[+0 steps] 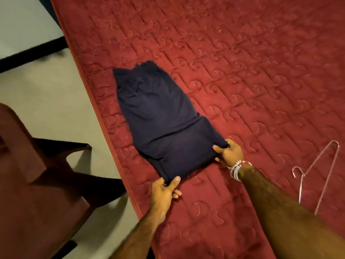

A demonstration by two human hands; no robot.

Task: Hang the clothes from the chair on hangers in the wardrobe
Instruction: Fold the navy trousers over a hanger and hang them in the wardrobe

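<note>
A dark navy garment (160, 116) lies folded flat on the red quilted mattress (252, 62), near its left edge. My left hand (165, 193) pinches the garment's near left corner, thumb on top. My right hand (228, 152), with a beaded bracelet at the wrist, grips the near right corner. A thin wire hanger (317, 176) lies on the mattress to the right of my right arm, apart from the garment.
A dark red plastic chair (37, 184) stands on the pale floor (61, 101) at the left, close to the mattress edge. A pale wall with a dark skirting strip (31, 54) runs at the upper left.
</note>
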